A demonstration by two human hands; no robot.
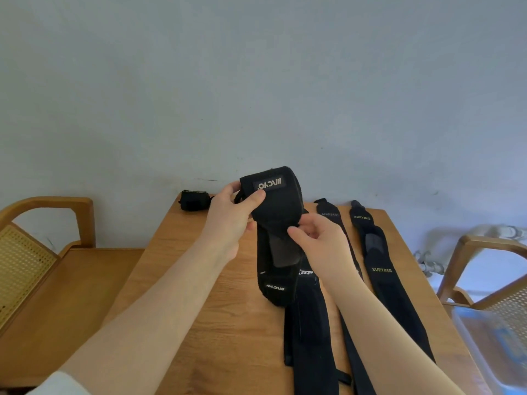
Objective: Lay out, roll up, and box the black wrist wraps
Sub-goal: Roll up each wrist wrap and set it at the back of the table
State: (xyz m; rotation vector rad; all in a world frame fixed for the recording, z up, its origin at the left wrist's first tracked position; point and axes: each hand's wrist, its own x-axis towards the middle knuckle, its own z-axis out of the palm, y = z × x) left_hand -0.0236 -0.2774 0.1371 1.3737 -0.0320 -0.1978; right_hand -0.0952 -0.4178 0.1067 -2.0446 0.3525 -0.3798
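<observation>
My left hand (pixel 231 220) and right hand (pixel 316 238) both pinch the broad black fabric wrist wrap (pixel 275 223) above the wooden table (pixel 199 280); its hook-and-loop patch could snag the laid-out straps (pixel 382 269).

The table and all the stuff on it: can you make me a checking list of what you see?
Surface: wooden table, against a pale wall.
Job's things: black wrist wrap with white logo held up, partly rolled, tail hanging to the table; three long black wraps laid flat at the right; small rolled black wrap at the far left corner.
Clutter: nothing seen.
Grippers: left hand grips the roll; right hand pinches its lower edge.
Cables: nothing seen.
Surroundings: cane-backed wooden chairs both sides; clear plastic box at right.
</observation>
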